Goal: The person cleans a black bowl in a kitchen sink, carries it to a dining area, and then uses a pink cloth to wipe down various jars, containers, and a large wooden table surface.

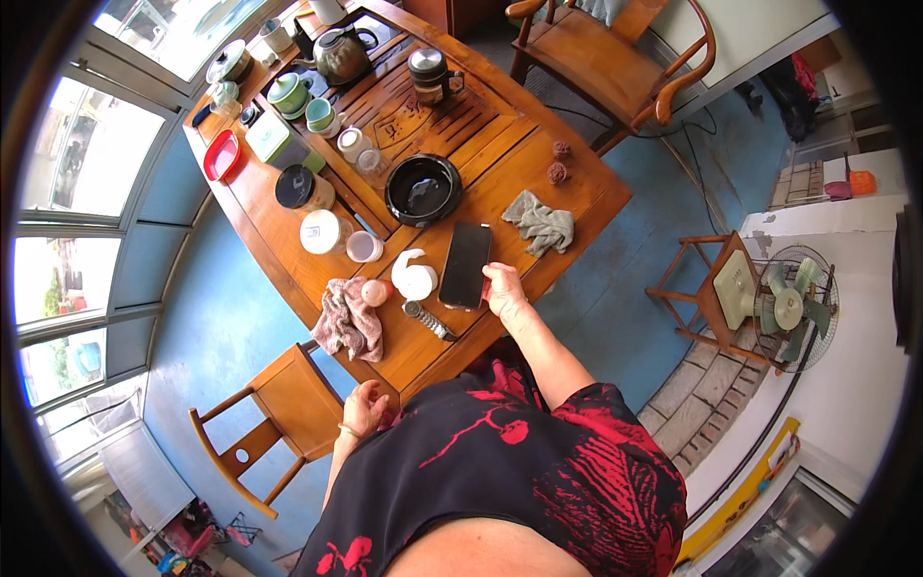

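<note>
A black smartphone (465,265) with a dark screen is at the near edge of the wooden tea table (497,169). My right hand (505,290) grips its right edge between thumb and fingers. Close to the phone's left side are a white roll of tape or paper (415,278) with a loose curled end and a metal-band wristwatch (428,319). Lower on the left, my left hand (365,408), wearing a bracelet, hangs by the table edge with loosely curled fingers and nothing visible in it. A pinkish-brown cloth (350,321) lies crumpled above that hand.
A glossy black bowl (423,190) sits beyond the phone, and a grey rag (539,223) to its right. Several jars, cups and a kettle (345,58) crowd the far left. Wooden chairs (288,411) flank the table. An electric fan (789,309) stands at the right.
</note>
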The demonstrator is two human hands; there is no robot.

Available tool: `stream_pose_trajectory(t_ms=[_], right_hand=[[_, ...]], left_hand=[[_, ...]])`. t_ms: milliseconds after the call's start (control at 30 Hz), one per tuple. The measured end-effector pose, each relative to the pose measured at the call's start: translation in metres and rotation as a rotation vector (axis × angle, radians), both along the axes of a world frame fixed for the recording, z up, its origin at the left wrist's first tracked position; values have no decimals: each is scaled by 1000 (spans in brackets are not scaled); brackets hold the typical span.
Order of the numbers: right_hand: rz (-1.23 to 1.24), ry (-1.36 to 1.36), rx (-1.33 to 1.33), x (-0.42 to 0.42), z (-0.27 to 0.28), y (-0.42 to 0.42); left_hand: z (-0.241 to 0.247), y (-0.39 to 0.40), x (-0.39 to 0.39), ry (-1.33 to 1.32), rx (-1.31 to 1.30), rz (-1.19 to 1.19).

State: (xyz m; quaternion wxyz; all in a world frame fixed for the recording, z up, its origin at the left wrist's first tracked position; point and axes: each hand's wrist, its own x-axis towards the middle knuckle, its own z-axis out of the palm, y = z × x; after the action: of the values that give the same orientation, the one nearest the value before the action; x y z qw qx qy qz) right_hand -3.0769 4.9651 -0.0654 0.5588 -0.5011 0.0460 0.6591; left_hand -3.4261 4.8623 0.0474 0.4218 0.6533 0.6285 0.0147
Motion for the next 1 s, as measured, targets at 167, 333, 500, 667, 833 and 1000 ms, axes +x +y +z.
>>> stream_pose_trajectory(t_ms=[167, 333, 500, 667, 833, 1000], right_hand=[[-64, 16, -19, 4, 9, 8], [-190, -164, 85, 35, -13, 49], [-243, -129, 31, 69, 14, 120], [-310, -99, 75, 96, 19, 169], [127, -1335, 75, 101, 17, 136], [603, -1917, -141, 83, 39, 52]], left_hand=[[1, 0, 14, 31, -20, 28], [6, 8, 28, 81, -66, -54], [6, 9, 40, 97, -89, -78], [11, 13, 50, 102, -111, -86], [9, 22, 57, 94, -139, -147], [7, 28, 61, 128, -164, -200]])
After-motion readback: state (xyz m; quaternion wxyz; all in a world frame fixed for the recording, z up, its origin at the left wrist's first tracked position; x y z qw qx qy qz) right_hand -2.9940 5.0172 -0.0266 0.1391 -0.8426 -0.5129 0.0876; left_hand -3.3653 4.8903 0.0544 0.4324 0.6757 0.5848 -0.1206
